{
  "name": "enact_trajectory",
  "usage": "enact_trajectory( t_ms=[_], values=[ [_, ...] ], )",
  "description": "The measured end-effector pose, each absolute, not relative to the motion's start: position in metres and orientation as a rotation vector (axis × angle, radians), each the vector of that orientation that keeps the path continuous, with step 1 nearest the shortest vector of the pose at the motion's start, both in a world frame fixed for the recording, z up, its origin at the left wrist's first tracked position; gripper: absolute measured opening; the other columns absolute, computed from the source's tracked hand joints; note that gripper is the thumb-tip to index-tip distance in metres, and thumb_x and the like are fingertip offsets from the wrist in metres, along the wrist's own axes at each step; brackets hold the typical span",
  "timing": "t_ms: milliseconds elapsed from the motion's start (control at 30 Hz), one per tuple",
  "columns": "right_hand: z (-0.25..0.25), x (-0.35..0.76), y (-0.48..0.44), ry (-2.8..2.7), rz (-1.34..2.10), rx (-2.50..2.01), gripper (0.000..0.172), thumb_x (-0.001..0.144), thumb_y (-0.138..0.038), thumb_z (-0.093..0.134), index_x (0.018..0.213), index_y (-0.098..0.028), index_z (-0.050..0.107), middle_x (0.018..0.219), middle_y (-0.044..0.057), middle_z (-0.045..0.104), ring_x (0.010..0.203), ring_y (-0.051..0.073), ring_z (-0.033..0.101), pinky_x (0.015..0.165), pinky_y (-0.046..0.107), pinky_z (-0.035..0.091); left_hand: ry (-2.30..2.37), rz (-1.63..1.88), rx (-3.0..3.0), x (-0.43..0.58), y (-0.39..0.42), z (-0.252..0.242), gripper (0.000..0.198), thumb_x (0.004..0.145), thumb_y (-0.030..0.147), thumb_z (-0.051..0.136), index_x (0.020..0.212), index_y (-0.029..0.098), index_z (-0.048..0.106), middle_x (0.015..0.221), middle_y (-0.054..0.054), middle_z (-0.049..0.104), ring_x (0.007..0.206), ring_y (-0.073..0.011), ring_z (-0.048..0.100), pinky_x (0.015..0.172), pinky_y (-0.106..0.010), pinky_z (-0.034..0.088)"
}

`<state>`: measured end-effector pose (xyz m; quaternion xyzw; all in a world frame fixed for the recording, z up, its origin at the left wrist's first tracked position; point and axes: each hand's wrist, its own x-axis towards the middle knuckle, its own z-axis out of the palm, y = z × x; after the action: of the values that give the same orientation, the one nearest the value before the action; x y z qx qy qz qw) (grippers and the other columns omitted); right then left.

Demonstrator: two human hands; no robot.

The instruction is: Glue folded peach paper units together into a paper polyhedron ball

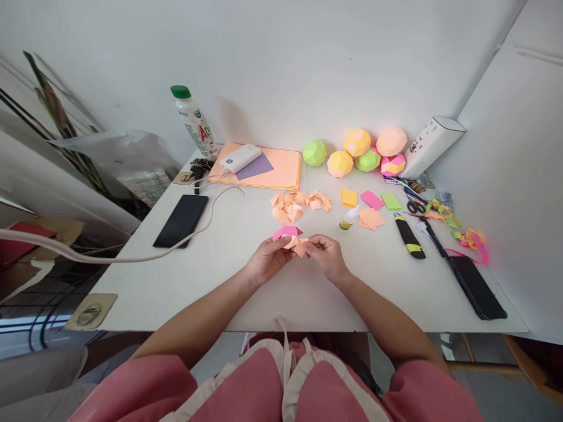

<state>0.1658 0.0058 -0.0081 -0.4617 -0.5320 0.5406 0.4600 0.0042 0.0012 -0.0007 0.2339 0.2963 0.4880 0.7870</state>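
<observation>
both hands' fingers pinch a pink-and-peach folded paper piece (291, 237): left hand (267, 259), right hand (326, 255)

Both hands meet over the middle of the white surface (185, 281). The left hand (267, 259) and the right hand (326, 255) pinch a pink-and-peach folded paper piece (290, 237) between their fingers (308, 246). At 12 o'clock from the hands, near them, lies a pile of peach folded units (299, 204). At 1 o'clock sit yellow, pink, green and peach sticky-note pads (372, 200), and further along that line a cluster of paper polyhedron balls (357, 142) against the wall. A black-and-yellow marker (409, 237) lies at 3 o'clock. At 9 o'clock a dark phone (181, 220) rests face up, and at 11 o'clock a white power bank (241, 158) sits on a stack of peach paper (281, 167).
</observation>
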Motion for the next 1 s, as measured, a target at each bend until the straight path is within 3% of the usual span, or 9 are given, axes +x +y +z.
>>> enact_trajectory(
  t_ms=[267,1000],
  values=[
    [-0.0056,0.165,0.005,-1.318,1.332,-1.13,0.026,0.074,-0.039,0.069,0.062,-0.019,0.058,0.06,-0.001,0.057,0.059,0.012,0.052,0.061,0.027,0.045,0.631,1.058,0.537,0.0024,0.0022,-0.0045,0.016,0.078,0.028,0.068,0.088,0.015,0.071,0.066,-0.002,0.06,0.064,-0.0127,0.053,0.071,-0.029,0.045],
    [-0.0034,0.1638,0.0019,-1.292,1.354,-1.151,0.024,0.073,-0.04,0.069,0.063,-0.019,0.062,0.063,-0.001,0.058,0.058,0.012,0.052,0.059,0.028,0.045,0.736,1.161,0.612,0.0074,-0.0002,-0.0039,0.02,0.073,0.03,0.074,0.082,0.013,0.068,0.069,-0.003,0.064,0.068,-0.0164,0.06,0.071,-0.033,0.048]
  ],
)
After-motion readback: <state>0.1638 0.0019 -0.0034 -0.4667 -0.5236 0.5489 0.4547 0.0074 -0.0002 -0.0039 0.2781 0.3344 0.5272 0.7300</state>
